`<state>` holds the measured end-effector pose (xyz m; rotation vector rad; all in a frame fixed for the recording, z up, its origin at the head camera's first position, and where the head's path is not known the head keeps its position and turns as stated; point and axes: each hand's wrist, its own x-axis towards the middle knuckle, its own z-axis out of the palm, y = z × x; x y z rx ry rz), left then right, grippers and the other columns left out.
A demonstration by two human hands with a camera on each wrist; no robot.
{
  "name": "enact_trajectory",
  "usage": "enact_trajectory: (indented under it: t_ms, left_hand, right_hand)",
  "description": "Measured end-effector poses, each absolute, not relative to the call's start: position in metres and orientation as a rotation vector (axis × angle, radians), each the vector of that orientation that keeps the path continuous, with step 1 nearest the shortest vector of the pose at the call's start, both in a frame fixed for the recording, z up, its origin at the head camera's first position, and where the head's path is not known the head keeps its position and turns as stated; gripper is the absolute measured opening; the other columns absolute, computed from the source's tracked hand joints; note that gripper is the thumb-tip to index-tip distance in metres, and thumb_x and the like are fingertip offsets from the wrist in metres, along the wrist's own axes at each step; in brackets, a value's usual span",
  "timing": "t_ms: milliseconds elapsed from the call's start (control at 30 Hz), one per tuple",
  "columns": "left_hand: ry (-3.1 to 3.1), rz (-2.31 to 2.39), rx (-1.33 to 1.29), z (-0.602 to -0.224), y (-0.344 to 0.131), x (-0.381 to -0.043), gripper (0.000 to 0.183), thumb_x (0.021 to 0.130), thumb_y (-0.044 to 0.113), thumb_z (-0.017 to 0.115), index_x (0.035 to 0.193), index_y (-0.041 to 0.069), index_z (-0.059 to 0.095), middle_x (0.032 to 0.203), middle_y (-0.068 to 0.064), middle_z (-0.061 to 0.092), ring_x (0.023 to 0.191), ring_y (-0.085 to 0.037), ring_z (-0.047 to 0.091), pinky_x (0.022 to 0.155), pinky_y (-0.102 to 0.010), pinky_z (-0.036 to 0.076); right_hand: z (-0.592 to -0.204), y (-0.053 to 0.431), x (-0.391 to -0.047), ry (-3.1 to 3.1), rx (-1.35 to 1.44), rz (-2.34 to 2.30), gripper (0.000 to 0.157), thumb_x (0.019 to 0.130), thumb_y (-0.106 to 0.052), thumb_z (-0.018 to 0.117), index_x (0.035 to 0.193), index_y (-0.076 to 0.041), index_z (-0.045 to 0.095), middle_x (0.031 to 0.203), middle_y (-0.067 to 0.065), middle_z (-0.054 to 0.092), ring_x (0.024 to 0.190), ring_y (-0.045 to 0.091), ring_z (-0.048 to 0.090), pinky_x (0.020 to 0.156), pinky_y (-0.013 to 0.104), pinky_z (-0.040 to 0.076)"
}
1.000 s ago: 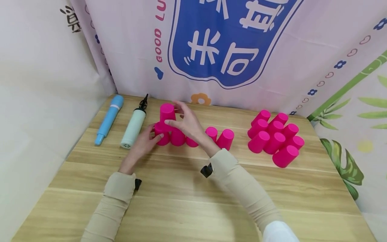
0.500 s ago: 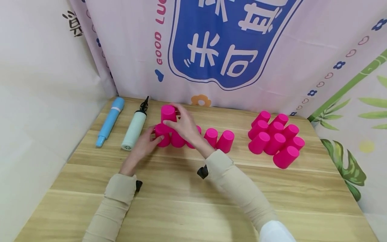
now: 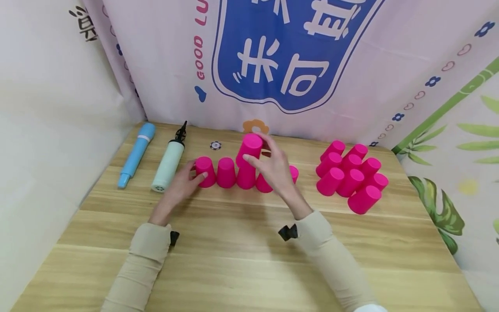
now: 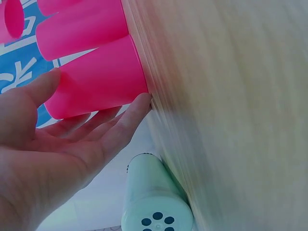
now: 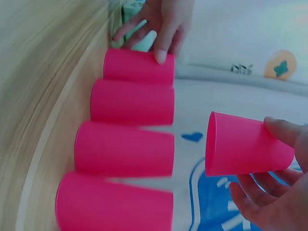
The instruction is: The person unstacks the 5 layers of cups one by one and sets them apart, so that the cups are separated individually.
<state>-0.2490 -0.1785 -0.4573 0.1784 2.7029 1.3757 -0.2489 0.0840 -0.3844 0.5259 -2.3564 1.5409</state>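
A row of upside-down pink cups (image 3: 226, 173) stands on the wooden table, several of them side by side. My left hand (image 3: 182, 181) holds the leftmost cup (image 4: 98, 79) between thumb and fingers, and that cup stands on the table. Higher up, my right hand (image 3: 274, 164) grips another upside-down pink cup (image 5: 245, 147) by its sides. In the right wrist view a gap separates this cup from the tops of the row. From the head it overlaps the third cup, and my right hand partly hides the row's right end.
A mint-green hand pump (image 3: 168, 167) with a black nozzle lies left of the row, beside a blue pump-like tube (image 3: 136, 156). At the right stands a cluster of pink cups (image 3: 351, 177). A small round chip (image 3: 215, 145) lies behind the row, before the printed cloth (image 3: 167, 65).
My right hand has carried its cup rightward from over the two leftmost cups to over the third. The round chip shows now. My left hand stays at the leftmost cup.
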Motion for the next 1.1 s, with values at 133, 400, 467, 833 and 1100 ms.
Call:
enact_trajectory:
  t_ms: [133,400,467,833,1100]
  left_hand:
    - [2.701,1.375,0.182,-0.458,-0.178,-0.250,0.062,0.101,0.028,0.051,0.149,-0.001,0.026,0.145,-0.025,0.039,0.125,-0.043,0.047,0.102,-0.051,0.043]
    - [2.697,1.361,0.189,-0.457,-0.180,-0.251,0.063,0.101,0.028,0.050,0.149,-0.002,0.024,0.146,-0.028,0.037,0.127,-0.044,0.045,0.103,-0.051,0.042]
    - [2.693,1.363,0.192,-0.457,-0.180,-0.251,0.063,0.101,0.028,0.050,0.149,-0.003,0.023,0.146,-0.028,0.036,0.127,-0.044,0.045,0.103,-0.051,0.042]
    - [2.685,1.357,0.187,-0.457,-0.178,-0.251,0.063,0.101,0.027,0.051,0.149,-0.002,0.024,0.146,-0.027,0.036,0.127,-0.045,0.045,0.103,-0.051,0.042]
    - [2.681,1.358,0.191,-0.457,-0.179,-0.251,0.063,0.101,0.027,0.051,0.149,-0.002,0.023,0.146,-0.027,0.037,0.126,-0.045,0.046,0.103,-0.051,0.042]
  right_hand:
    - [-0.385,0.107,-0.240,-2.325,0.479,1.508,0.063,0.081,-0.021,0.079,0.136,-0.013,0.051,0.120,0.005,0.061,0.106,0.021,0.059,0.092,0.040,0.051]
    - [-0.386,0.149,-0.221,-2.261,0.343,1.469,0.062,0.080,-0.023,0.080,0.135,-0.017,0.054,0.119,0.003,0.062,0.106,0.019,0.059,0.092,0.039,0.051]
    - [-0.389,0.159,-0.217,-2.234,0.304,1.482,0.062,0.079,-0.022,0.081,0.135,-0.017,0.055,0.119,0.003,0.062,0.106,0.020,0.059,0.092,0.039,0.051]
    - [-0.402,0.214,-0.199,-2.248,0.042,1.404,0.064,0.079,-0.016,0.081,0.136,-0.012,0.052,0.120,0.008,0.060,0.107,0.018,0.057,0.094,0.027,0.050]
    - [-0.415,0.247,-0.184,-2.347,-0.192,1.233,0.064,0.082,-0.022,0.077,0.138,-0.011,0.047,0.125,0.009,0.058,0.111,0.020,0.057,0.094,0.039,0.051]
